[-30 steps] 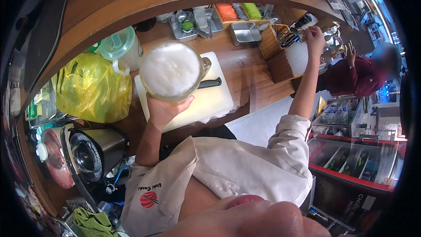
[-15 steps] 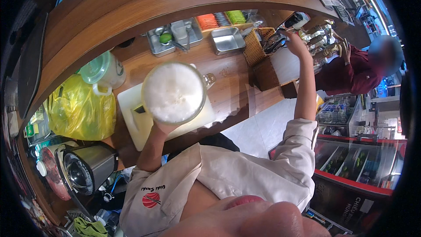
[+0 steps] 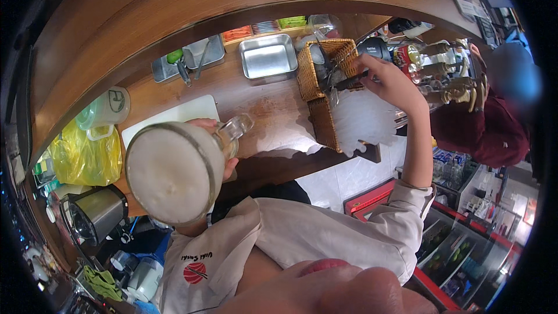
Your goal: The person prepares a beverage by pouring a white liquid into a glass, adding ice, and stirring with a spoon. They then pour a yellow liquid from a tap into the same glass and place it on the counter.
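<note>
one glass mug (image 3: 174,173) of foamy pale drink is in the left hand (image 3: 212,139), whose fingers are wrapped round the far side of the glass beside its single clear handle (image 3: 235,131). the mug stands roughly upright with its round mouth turned up toward the camera, so its long axis runs almost straight at the lens; the handle points away and to the right of those fingers.

the right hand (image 3: 389,81) is stretched out over one wicker basket (image 3: 325,70), its fingers pinched shut on one thin dark utensil (image 3: 349,80) that lies nearly level, long axis running left from the fingers into the basket. what kind of utensil it is cannot be told.

just left of the right fingers, past the basket, sits one empty steel tray (image 3: 268,57); further left is a second steel tray (image 3: 195,58) with a green lime (image 3: 175,56) in it. under and just beyond the left fingers lies one white cutting board (image 3: 168,117) on the wooden desk (image 3: 273,110). left of the mug are one pale jug (image 3: 107,107) and one yellow plastic bag (image 3: 84,157). beyond the right fingers stand several brass taps (image 3: 442,75), and a person in a dark red top (image 3: 494,134) is beside them.
</note>
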Demonstrator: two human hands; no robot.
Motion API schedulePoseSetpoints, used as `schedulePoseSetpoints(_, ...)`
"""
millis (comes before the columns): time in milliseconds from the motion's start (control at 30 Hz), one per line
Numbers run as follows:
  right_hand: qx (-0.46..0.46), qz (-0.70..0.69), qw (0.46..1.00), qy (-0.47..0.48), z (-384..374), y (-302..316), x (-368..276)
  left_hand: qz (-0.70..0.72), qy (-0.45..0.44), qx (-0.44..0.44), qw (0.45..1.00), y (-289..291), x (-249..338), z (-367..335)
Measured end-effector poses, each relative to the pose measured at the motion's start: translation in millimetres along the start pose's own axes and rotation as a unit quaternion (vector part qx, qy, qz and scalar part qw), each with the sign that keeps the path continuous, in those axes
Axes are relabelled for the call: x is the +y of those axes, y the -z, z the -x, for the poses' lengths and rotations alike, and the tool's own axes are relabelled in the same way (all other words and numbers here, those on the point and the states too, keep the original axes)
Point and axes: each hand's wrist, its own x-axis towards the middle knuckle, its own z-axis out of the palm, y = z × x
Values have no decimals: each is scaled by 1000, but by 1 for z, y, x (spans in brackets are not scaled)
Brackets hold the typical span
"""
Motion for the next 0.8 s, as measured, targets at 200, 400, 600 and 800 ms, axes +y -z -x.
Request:
schedulePoseSetpoints(200, -13, 285, 958, 33, -18, 4, 24, 76, 49, 16, 996, -43, -5, -20)
schedulePoseSetpoints(400, 162, 345, 923, 51, -2, 48, -8, 122, 73, -18, 990, -63, -18, -49)
schedulePoseSetpoints(600, 136, 294, 944, 64, -3, 52, -10, 144, 95, -48, 984, -66, -18, -61)
schedulePoseSetpoints(800, 142, 189, 969, 78, -33, 12, 43, 162, 85, -80, 980, -63, -17, -61)
